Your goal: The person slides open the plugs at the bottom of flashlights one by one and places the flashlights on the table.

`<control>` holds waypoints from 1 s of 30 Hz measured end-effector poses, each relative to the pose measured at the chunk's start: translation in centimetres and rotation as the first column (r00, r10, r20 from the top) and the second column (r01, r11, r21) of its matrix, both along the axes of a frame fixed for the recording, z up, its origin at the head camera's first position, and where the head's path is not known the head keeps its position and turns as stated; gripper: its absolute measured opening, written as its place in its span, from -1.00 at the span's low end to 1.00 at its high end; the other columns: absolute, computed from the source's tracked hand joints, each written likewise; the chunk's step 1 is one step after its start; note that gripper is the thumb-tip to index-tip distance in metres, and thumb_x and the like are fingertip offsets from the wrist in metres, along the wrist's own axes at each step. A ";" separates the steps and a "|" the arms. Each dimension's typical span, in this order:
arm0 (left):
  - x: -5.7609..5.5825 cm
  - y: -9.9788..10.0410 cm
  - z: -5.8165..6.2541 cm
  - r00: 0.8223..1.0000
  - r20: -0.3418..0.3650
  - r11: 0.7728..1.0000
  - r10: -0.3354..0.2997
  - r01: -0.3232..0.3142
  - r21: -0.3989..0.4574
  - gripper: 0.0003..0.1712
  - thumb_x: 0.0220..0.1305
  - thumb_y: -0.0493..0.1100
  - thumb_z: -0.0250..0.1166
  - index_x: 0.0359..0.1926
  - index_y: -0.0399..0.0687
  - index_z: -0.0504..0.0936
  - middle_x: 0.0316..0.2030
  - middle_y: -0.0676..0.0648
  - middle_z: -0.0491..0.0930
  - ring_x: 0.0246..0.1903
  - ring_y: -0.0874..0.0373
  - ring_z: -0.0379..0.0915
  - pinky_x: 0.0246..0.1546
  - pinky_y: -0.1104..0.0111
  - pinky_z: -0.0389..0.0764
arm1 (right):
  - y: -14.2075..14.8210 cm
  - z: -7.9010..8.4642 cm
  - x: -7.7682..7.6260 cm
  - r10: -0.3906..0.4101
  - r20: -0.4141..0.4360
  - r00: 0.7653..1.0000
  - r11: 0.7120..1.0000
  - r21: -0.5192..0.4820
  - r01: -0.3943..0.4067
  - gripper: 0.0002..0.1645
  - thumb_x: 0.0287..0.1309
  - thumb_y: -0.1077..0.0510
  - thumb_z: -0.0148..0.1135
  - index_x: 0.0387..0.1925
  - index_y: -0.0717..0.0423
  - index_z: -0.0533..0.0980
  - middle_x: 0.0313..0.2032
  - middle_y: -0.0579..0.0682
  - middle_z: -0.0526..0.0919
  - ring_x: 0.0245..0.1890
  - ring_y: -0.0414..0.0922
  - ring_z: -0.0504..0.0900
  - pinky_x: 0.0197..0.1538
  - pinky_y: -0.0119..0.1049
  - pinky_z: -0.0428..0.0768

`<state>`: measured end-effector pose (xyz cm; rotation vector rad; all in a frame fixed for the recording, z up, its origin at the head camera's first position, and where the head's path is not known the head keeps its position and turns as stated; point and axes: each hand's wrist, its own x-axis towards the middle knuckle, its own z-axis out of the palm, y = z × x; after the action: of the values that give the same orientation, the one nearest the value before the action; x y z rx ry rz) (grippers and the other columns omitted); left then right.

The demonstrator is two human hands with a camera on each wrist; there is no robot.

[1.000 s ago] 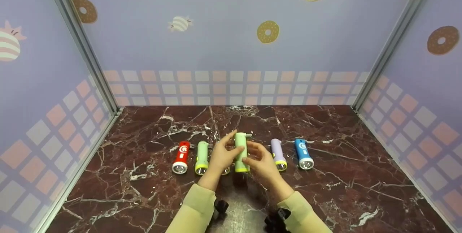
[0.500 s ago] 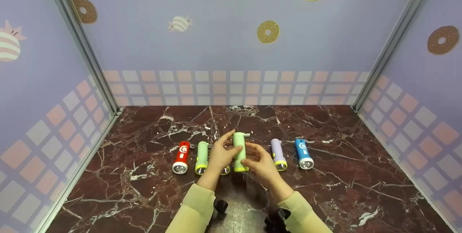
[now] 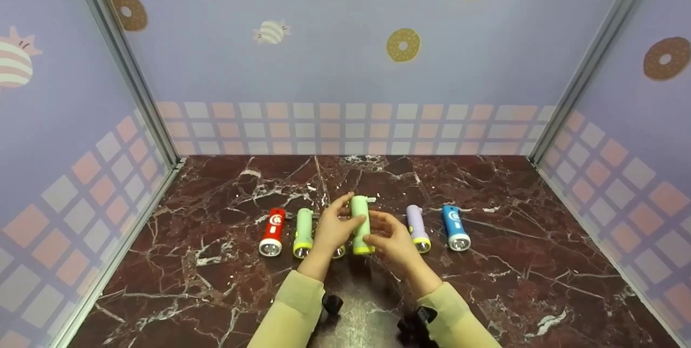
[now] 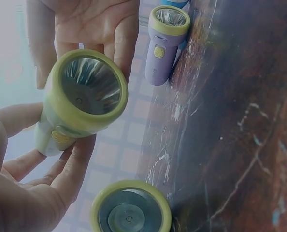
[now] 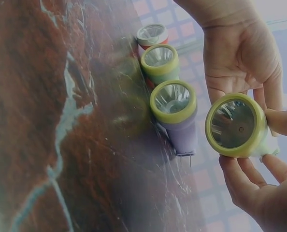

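Observation:
A light green flashlight (image 3: 361, 224) with a yellow-green rim is held above the table between both hands, lens end toward me. My left hand (image 3: 331, 231) grips it from the left, thumb across its body. From the right, my right hand (image 3: 395, 240) holds its lower part between thumb and fingers. A small pale piece (image 3: 371, 199) sticks out sideways at its far end. The left wrist view shows its clear lens (image 4: 91, 86) and a yellow switch (image 4: 61, 137). Beneath my left hand lies a lilac flashlight (image 5: 182, 135) with two metal prongs at its tail, mostly hidden in the head view.
On the dark red marbled table (image 3: 189, 305) lie a red flashlight (image 3: 273, 229) and another green flashlight (image 3: 304, 231) to the left. A second lilac flashlight (image 3: 417, 226) and a blue flashlight (image 3: 456, 226) lie to the right. Patterned walls (image 3: 345, 67) enclose the back and sides.
The green flashlight shifts slightly left, then slightly back right, both hands keeping hold of it. The head view has tilted very slightly. The other flashlights stay in place.

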<state>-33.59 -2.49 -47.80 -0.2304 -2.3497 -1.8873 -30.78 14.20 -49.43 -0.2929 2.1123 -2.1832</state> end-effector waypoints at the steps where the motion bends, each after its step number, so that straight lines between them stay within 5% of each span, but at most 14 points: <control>1: -0.1 0.0 0.1 1.000 0.002 1.000 0.000 0.000 -0.006 -0.24 0.15 -0.25 0.48 0.39 -0.23 0.47 -0.03 -0.42 0.69 -0.11 -0.21 0.72 -0.14 0.19 0.77 | 0.0 0.1 -0.1 -0.002 -0.004 1.000 1.000 0.006 0.002 -0.24 0.16 0.38 0.28 0.39 0.40 0.30 0.21 0.47 0.53 -0.05 -0.07 0.70 -0.09 -0.29 0.74; 9: -1.0 0.3 0.6 1.000 0.029 0.993 0.002 0.001 -0.116 -0.26 0.17 -0.16 0.49 0.38 -0.12 0.51 -0.02 -0.38 0.71 -0.07 -0.15 0.69 -0.25 0.22 0.76 | 0.4 0.2 -0.7 -0.024 -0.021 0.999 0.996 0.084 0.025 -0.26 0.18 0.35 0.29 0.39 0.41 0.31 0.20 0.47 0.54 0.00 -0.03 0.69 -0.10 -0.31 0.74; 19: -2.3 0.6 0.7 0.995 0.089 0.988 -0.039 0.051 -0.144 -0.25 0.19 -0.17 0.47 0.41 -0.13 0.47 -0.08 -0.34 0.70 -0.24 -0.02 0.66 -0.32 0.27 0.76 | 0.6 0.0 -1.6 -0.046 0.034 0.998 0.996 0.074 0.043 -0.28 0.21 0.35 0.27 0.39 0.40 0.32 0.20 0.45 0.54 -0.04 -0.08 0.68 -0.10 -0.26 0.77; 30: -3.2 0.8 0.4 0.987 0.159 0.955 -0.011 0.058 -0.290 -0.26 0.22 -0.06 0.46 0.41 -0.04 0.49 -0.04 -0.25 0.70 -0.21 0.00 0.65 -0.26 0.29 0.68 | 0.5 -0.9 -2.4 -0.097 0.119 0.988 0.993 0.081 0.088 -0.30 0.19 0.34 0.31 0.37 0.34 0.38 0.18 0.39 0.59 -0.07 -0.09 0.68 -0.12 -0.22 0.77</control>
<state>-36.80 -1.67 -47.36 -0.1556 -2.7469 -1.6143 -33.21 14.72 -50.32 -0.0538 2.1750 -2.1040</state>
